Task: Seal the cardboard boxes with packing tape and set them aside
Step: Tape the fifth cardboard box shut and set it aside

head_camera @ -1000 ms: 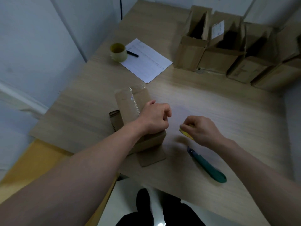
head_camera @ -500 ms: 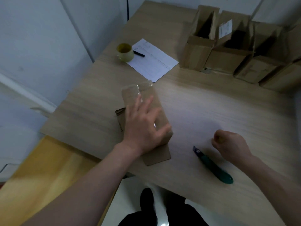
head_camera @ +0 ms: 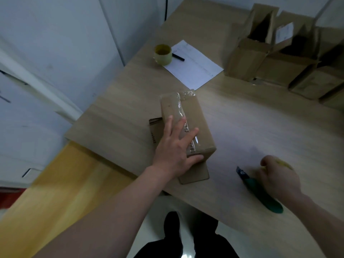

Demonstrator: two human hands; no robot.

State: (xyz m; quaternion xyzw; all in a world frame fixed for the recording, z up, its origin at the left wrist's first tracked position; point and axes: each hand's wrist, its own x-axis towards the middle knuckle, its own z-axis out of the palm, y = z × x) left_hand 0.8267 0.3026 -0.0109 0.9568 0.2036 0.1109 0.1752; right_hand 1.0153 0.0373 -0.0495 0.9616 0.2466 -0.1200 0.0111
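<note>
Left hand (head_camera: 174, 149) presses flat, smoothing tape (head_camera: 183, 125) on the box (head_camera: 197, 127); right hand (head_camera: 277, 178) curls round something yellow. Next, probably set it aside.

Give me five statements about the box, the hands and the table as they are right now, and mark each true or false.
1. The left hand lies flat with spread fingers on the taped box. True.
2. The green utility knife lies on the table beside the right hand. True.
3. The roll of tape sits on top of the taped box. False: it stands at the far side of the table, next to the sheet of paper.
4. The boxes at the back right are all taped shut. False: several stand with flaps open.
5. The right hand presses flat on the taped box. False: it is curled, off the box, near the knife.
</note>
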